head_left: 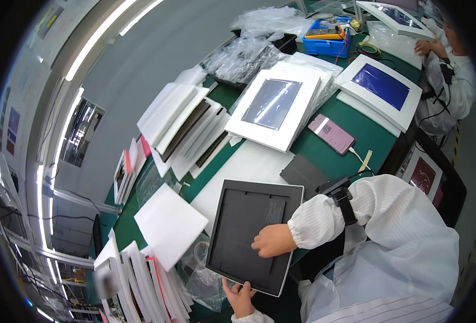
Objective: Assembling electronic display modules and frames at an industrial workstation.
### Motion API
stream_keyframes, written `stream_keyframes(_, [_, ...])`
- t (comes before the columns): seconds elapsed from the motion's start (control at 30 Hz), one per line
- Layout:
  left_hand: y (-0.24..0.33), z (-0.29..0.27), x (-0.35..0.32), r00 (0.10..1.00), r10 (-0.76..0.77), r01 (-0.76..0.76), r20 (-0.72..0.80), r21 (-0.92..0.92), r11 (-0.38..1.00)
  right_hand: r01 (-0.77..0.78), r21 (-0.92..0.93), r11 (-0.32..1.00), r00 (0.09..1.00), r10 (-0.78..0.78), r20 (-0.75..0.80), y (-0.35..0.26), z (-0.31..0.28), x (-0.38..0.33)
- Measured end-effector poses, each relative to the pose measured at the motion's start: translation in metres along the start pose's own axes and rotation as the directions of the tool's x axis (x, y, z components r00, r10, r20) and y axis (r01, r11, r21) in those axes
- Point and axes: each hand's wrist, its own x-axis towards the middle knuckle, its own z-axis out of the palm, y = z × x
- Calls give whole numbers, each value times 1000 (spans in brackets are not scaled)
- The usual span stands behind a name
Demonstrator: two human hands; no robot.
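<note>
A flat black-backed frame (249,215) with a thin white edge lies tilted in front of me, its recessed back facing up. My left hand (240,297) grips its near lower edge, thumb on top and fingers beneath. Over the recessed back, my right hand (275,240) is closed with the fingers curled down; whatever they may hold is hidden. Beyond the frame's far right corner lies a dark grey plate (303,173). A white foam sheet (249,167) lies partly under the frame, and another white square sheet (170,225) is to its left.
White frames with screens (273,105) (380,86) stand stacked on the green table. Nearby lie a pink phone (332,134) with a cable, stacked panels (179,126), upright white boards (146,285), plastic bags (249,54) and a blue bin (327,46). A co-worker's hands (431,47) hold a frame at the far right.
</note>
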Motion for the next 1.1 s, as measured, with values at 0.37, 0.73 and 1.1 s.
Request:
stream_keyframes(0.37, [-30, -2, 1, 998, -21, 6, 57, 253, 967, 208, -64, 976, 960, -191, 206, -5, 1, 26])
stream_keyframes(0.73, [-26, 8, -8, 999, 42, -42, -4, 89, 995, 337, -150, 929, 940, -323, 110, 9, 14, 14])
stream_keyframes(1.1, [-38, 4, 2, 982, 181, -184, 47, 77, 980, 284, -104, 953, 958, -277, 75, 22, -4, 12])
